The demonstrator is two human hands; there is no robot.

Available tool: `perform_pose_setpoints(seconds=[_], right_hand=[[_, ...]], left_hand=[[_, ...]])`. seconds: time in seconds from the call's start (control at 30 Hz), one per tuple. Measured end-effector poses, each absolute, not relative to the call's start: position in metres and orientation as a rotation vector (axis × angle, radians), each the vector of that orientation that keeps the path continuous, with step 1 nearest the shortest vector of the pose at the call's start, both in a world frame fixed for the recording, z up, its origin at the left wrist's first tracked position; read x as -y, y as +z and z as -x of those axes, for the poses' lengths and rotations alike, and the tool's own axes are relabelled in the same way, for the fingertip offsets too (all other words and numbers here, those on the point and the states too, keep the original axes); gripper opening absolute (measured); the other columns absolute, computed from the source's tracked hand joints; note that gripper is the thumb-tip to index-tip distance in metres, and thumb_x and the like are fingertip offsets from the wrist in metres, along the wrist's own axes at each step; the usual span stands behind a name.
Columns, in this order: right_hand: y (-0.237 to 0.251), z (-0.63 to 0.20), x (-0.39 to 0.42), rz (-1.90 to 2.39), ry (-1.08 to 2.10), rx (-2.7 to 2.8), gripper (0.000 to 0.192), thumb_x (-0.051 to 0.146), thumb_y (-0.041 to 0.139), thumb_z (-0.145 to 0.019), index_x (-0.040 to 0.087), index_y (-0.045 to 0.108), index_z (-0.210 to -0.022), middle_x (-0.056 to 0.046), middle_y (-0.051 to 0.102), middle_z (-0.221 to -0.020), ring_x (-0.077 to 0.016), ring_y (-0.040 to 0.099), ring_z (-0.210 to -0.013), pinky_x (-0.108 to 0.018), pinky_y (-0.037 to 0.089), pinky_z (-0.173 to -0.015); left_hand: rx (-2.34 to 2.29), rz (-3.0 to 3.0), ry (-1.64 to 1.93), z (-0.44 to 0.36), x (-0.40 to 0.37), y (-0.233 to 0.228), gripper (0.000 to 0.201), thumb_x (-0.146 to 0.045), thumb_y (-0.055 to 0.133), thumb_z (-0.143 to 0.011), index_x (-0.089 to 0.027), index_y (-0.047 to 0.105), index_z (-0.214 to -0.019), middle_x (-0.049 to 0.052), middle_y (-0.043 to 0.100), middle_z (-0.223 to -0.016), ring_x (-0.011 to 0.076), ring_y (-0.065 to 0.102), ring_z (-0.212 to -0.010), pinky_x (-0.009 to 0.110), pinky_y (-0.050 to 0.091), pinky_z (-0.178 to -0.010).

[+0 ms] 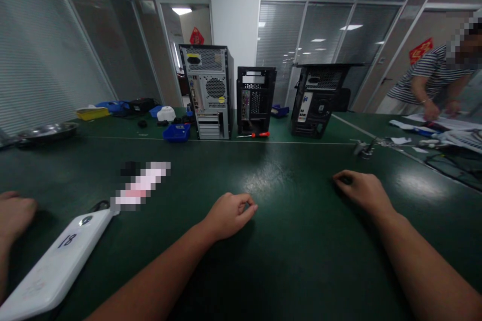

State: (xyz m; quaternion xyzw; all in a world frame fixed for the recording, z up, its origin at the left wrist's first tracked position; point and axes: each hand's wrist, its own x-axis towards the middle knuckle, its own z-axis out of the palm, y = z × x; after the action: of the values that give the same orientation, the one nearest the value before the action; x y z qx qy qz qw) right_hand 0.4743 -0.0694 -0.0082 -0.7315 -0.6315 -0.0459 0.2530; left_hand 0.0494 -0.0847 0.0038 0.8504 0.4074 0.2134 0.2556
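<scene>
My left hand (229, 215) rests on the dark green table (293, 241) near its middle. Its fingers are curled and the thumb meets the forefinger; I see nothing in it. My right hand (361, 188) lies knuckles up further right, fingers tucked under, with nothing visible in it. A white power bank (56, 266) marked 18 lies at the front left, a black cable loop (100, 205) at its far end. Another person's hand (15, 215) rests at the far left edge.
Three computer cases stand at the back: a silver-backed one (209, 93), a small black one (255, 100) and a tilted black one (316, 100). A red-handled screwdriver (256, 135) and a blue bin (176, 132) lie before them. A person in a striped shirt (425, 80) works at the right.
</scene>
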Motion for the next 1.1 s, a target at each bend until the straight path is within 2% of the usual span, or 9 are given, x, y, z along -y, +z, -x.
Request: perform_pose_setpoints(seconds=[0.1, 0.2, 0.33, 0.53, 0.7, 0.87, 0.97, 1.1], right_hand=[[-0.010, -0.481, 0.072, 2.030, -0.158, 1.648, 0.032, 0.043, 0.060, -0.078, 0.025, 0.074, -0.100, -0.005, 0.075, -0.090, -0.0249, 0.069, -0.085, -0.037, 0.048, -0.077], [-0.013, -0.488, 0.072, 1.986, -0.190, 1.355, 0.035, 0.046, 0.063, -0.077, 0.024, 0.074, -0.102, -0.006, 0.075, -0.089, -0.0243, 0.069, -0.086, -0.035, 0.049, -0.079], [-0.017, -0.495, 0.071, 1.941, -0.091, 1.098, 0.036, 0.044, 0.067, -0.074, 0.024, 0.074, -0.102, -0.007, 0.075, -0.090, -0.0245, 0.069, -0.086, -0.033, 0.049, -0.074], [-0.015, -0.496, 0.071, 2.034, -0.113, 1.048, 0.038, 0.047, 0.065, -0.076, 0.023, 0.076, -0.103, -0.010, 0.075, -0.088, -0.0264, 0.069, -0.085, -0.036, 0.047, -0.075], [-0.014, -0.495, 0.071, 2.016, -0.164, 1.092, 0.042, 0.048, 0.056, -0.085, 0.023, 0.073, -0.113, -0.012, 0.074, -0.101, -0.0273, 0.067, -0.093, -0.036, 0.045, -0.080], [-0.017, -0.495, 0.069, 2.022, -0.073, 1.152, 0.039, 0.049, 0.061, -0.081, 0.023, 0.074, -0.106, -0.011, 0.074, -0.100, -0.0262, 0.067, -0.091, -0.035, 0.045, -0.075], [-0.019, -0.495, 0.067, 1.956, -0.070, 1.120, 0.037, 0.050, 0.067, -0.075, 0.023, 0.074, -0.099, -0.007, 0.075, -0.092, -0.0238, 0.068, -0.085, -0.032, 0.046, -0.072], [-0.021, -0.496, 0.065, 1.966, -0.145, 1.087, 0.032, 0.052, 0.067, -0.075, 0.025, 0.075, -0.091, -0.003, 0.074, -0.083, -0.0222, 0.068, -0.079, -0.032, 0.045, -0.070]], left_hand=[[-1.116, -2.297, 0.580, -0.050, 0.085, 0.003, 0.031, -0.043, 0.050, -0.093, -0.018, 0.067, -0.088, -0.006, 0.045, -0.053, 0.0096, 0.044, -0.050, 0.024, 0.031, -0.056], [-1.111, -2.295, 0.595, -0.050, 0.084, 0.001, 0.031, -0.043, 0.049, -0.093, -0.018, 0.067, -0.088, -0.006, 0.045, -0.053, 0.0094, 0.043, -0.049, 0.023, 0.031, -0.056], [-1.109, -2.289, 0.598, -0.049, 0.084, 0.000, 0.030, -0.043, 0.050, -0.093, -0.018, 0.067, -0.087, -0.006, 0.044, -0.052, 0.0094, 0.042, -0.049, 0.024, 0.030, -0.056], [-1.096, -2.294, 0.587, -0.049, 0.084, 0.000, 0.029, -0.042, 0.050, -0.093, -0.018, 0.067, -0.087, -0.007, 0.043, -0.052, 0.0091, 0.042, -0.048, 0.024, 0.030, -0.056], [-1.093, -2.297, 0.580, -0.049, 0.083, 0.000, 0.029, -0.042, 0.050, -0.093, -0.018, 0.066, -0.088, -0.007, 0.043, -0.052, 0.0091, 0.043, -0.048, 0.024, 0.030, -0.055], [-1.092, -2.317, 0.585, -0.049, 0.083, -0.001, 0.029, -0.041, 0.050, -0.093, -0.018, 0.067, -0.089, -0.007, 0.043, -0.052, 0.0087, 0.043, -0.048, 0.024, 0.031, -0.058], [-1.103, -2.304, 0.583, -0.048, 0.082, -0.003, 0.029, -0.042, 0.050, -0.093, -0.018, 0.067, -0.088, -0.007, 0.043, -0.052, 0.0087, 0.043, -0.048, 0.024, 0.031, -0.057], [-1.112, -2.315, 0.591, -0.049, 0.082, -0.004, 0.028, -0.041, 0.051, -0.093, -0.019, 0.067, -0.087, -0.007, 0.044, -0.053, 0.0082, 0.044, -0.049, 0.024, 0.032, -0.060]])
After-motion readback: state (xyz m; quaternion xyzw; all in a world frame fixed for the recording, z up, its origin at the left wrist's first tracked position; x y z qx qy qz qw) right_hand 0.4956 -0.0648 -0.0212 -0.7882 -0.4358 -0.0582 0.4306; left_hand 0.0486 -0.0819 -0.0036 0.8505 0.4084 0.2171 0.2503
